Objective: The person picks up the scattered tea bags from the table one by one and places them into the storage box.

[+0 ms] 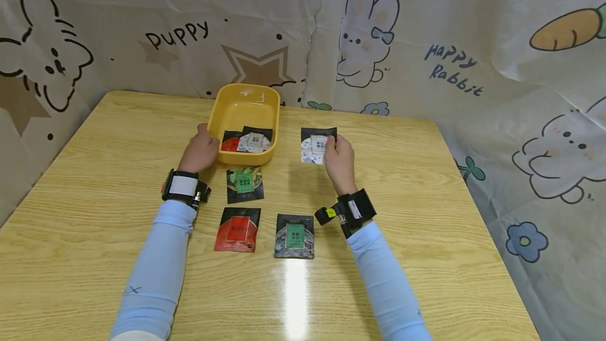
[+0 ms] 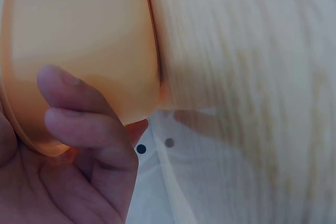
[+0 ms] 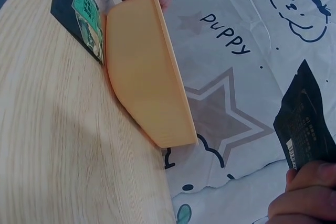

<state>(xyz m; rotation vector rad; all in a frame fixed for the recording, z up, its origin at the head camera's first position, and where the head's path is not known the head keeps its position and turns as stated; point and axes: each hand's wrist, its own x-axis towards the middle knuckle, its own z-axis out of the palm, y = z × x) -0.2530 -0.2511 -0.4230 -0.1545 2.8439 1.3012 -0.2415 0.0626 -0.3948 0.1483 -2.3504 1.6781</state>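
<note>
A yellow plastic bin [image 1: 244,158] stands at the back of the table, with a red packet [image 1: 230,143] and a white-and-black packet [image 1: 255,140] inside its near end. My left hand [image 1: 199,150] grips the bin's left side; in the left wrist view its fingers [image 2: 84,127] curl against the outer wall and the thumb is at the rim. To the right of the bin, my right hand [image 1: 340,159] pinches a black-and-white sachet [image 1: 312,145] by its right edge, held up above the table. The sachet's dark printed back [image 3: 304,119] faces the right wrist camera.
Before the bin lies a green-labelled packet [image 1: 244,184]. Nearer the front are a red packet [image 1: 238,229] and a dark packet with a green label [image 1: 294,236], side by side. A printed cloth [image 1: 303,30] hangs behind the wooden table [image 1: 426,278].
</note>
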